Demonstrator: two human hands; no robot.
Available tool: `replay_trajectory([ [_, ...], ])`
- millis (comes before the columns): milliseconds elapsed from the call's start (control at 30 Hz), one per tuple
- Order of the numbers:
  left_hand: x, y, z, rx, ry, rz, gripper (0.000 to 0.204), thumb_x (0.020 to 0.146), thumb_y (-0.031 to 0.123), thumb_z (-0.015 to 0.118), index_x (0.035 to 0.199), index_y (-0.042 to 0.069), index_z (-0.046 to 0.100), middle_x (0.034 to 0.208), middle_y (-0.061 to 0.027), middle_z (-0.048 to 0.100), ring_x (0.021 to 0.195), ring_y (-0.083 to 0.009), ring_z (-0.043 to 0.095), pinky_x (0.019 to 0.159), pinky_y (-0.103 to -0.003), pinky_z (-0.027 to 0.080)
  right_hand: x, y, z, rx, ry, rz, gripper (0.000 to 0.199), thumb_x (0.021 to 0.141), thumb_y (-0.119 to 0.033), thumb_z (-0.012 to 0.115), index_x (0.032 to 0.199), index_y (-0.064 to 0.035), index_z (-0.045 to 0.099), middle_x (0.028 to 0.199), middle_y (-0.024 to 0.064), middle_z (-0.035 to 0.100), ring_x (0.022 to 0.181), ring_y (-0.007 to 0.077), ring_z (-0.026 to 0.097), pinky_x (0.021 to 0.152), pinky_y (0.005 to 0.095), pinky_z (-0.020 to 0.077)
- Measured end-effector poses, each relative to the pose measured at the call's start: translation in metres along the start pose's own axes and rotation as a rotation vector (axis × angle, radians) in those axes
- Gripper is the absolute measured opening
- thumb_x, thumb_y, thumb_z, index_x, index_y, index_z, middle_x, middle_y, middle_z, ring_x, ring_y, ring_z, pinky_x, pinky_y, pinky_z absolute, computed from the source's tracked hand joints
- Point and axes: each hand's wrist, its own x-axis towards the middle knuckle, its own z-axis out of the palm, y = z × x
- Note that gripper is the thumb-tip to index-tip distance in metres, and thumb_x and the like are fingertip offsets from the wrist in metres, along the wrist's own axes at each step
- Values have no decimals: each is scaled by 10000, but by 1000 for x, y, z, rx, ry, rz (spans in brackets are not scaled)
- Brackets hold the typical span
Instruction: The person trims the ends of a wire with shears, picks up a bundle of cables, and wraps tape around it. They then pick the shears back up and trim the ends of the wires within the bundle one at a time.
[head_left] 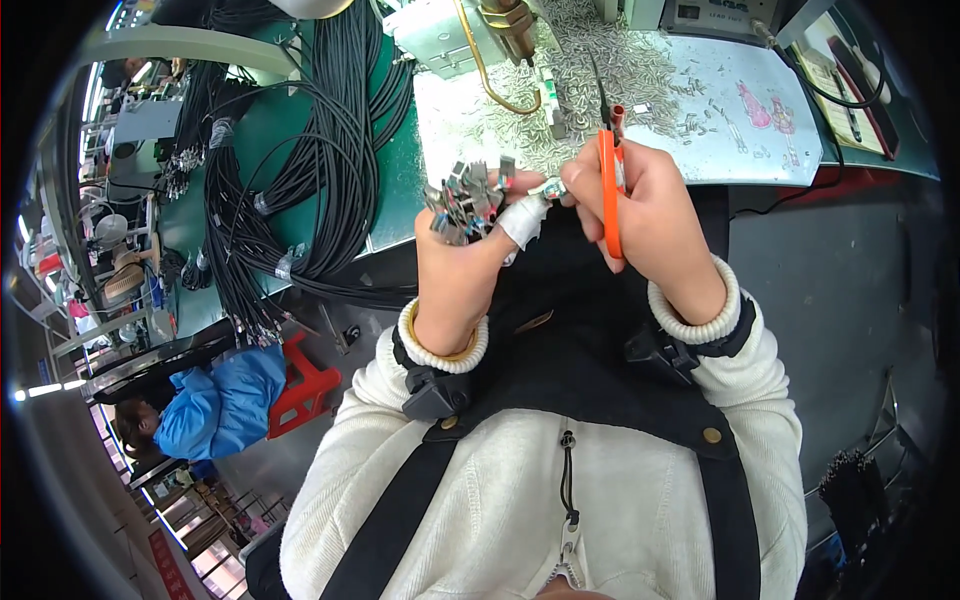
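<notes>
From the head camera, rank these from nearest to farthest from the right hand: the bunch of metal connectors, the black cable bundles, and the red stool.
Measured from the right hand, which grips orange-handled pliers:
1. Bunch of metal connectors, just to its left, held in the left hand.
2. Black cable bundles, farther left, lying on the green table.
3. Red stool, lower left, on the floor.

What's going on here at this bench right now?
A person in a cream sweater holds a cluster of small grey metal connectors in the left hand, whose bandaged finger points toward the right hand. The right hand grips orange-handled pliers, tips pointing up. Both hands are raised above the edge of the workbench, which is strewn with small metal parts. Bundles of black cables lie on the green surface to the left.
</notes>
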Motion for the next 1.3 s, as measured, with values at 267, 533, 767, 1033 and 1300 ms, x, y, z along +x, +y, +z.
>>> replay_trajectory([
  [267,3,-10,-5,-99,-6,117,147,764,32,601,906,0,580,686,-21,559,526,-76,480,444,-208,354,0,-2,4,228,-166,231,218,839,-205,546,718,-25,522,572,48,539,366,86,445,345,180,321],
  [533,6,2,-11,-492,-133,-442,120,785,43,571,899,12,557,656,-3,515,469,-68,419,380,-211,290,2,20,-4,-849,188,-994,156,674,-80,672,792,-56,572,588,36,545,432,156,501,386,225,352],
  [767,3,3,0,-175,94,-310,165,748,17,590,912,17,571,731,-35,574,540,-84,500,447,-205,378,-1,23,3,-834,252,-945,157,675,-24,652,806,-54,570,604,31,548,470,161,537,414,229,382],
  [1033,3,1,4,-16,95,-128,157,728,33,619,883,15,598,734,-17,587,574,-76,524,475,-195,400,-8,15,16,189,147,-126,66,763,-20,579,797,1,527,587,43,542,514,103,559,448,226,399],
  [1300,3,6,-4,-203,26,-196,156,726,40,629,878,15,601,741,-15,584,568,-57,510,442,-176,371,-17,12,-2,-488,3,-220,215,732,-140,655,742,9,500,534,68,511,498,106,546,453,259,397],
])
